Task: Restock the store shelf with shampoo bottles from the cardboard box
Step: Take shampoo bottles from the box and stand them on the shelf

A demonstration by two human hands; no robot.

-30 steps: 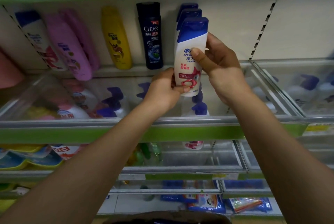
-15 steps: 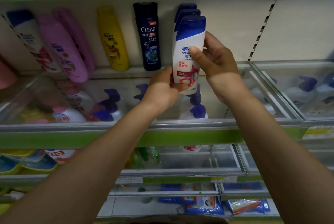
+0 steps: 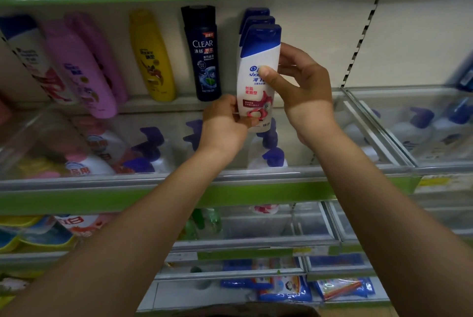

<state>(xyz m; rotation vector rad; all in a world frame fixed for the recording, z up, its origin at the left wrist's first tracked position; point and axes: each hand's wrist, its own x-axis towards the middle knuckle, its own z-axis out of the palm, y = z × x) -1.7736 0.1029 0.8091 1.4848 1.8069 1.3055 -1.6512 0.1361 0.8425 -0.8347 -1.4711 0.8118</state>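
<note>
A white shampoo bottle (image 3: 257, 70) with a blue cap and a red flower label stands upright at the front of a row on the upper shelf (image 3: 163, 105). Two matching blue-capped bottles (image 3: 256, 13) show behind it. My right hand (image 3: 302, 86) grips its middle, thumb across the label. My left hand (image 3: 225, 122) holds its base from the left. A dark brown rim at the bottom edge (image 3: 245, 311) may be the cardboard box.
Left of the row stand a black Clear bottle (image 3: 203, 53), a yellow bottle (image 3: 153, 55), pink bottles (image 3: 82, 65) and a white bottle (image 3: 28, 58). A clear plastic guard (image 3: 76, 178) fronts the shelf. Right of a slotted upright (image 3: 361, 40) the back panel is bare. Lower shelves hold packets.
Both hands and the bottle have stayed in nearly the same place at the front of the row. The view has shifted slightly.
</note>
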